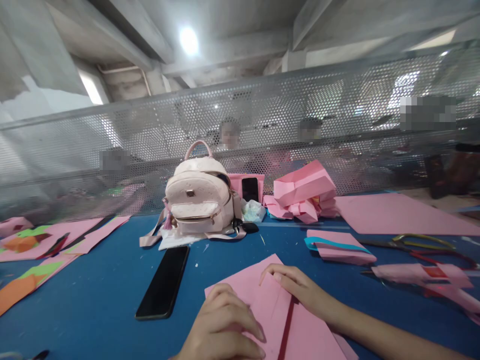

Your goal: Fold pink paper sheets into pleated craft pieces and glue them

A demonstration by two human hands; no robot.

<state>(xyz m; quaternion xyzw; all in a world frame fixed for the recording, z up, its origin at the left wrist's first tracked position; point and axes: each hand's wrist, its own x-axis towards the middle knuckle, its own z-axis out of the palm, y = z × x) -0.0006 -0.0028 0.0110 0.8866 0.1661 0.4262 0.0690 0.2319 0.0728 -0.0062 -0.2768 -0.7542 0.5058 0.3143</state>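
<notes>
Pink paper lies flat under both hands — left hand curled, right hand open; neither grip closed.

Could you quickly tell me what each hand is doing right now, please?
Left hand: fingers curled, pressing on the flat pink paper sheet, not gripping it.
Right hand: open, fingers flat on the same sheet.

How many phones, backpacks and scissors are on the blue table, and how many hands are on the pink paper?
Phones: 2, one lying flat, one standing behind the backpack
Backpacks: 1
Scissors: 1
Hands on the pink paper: 2, left hand, right hand
Total: 6
</notes>
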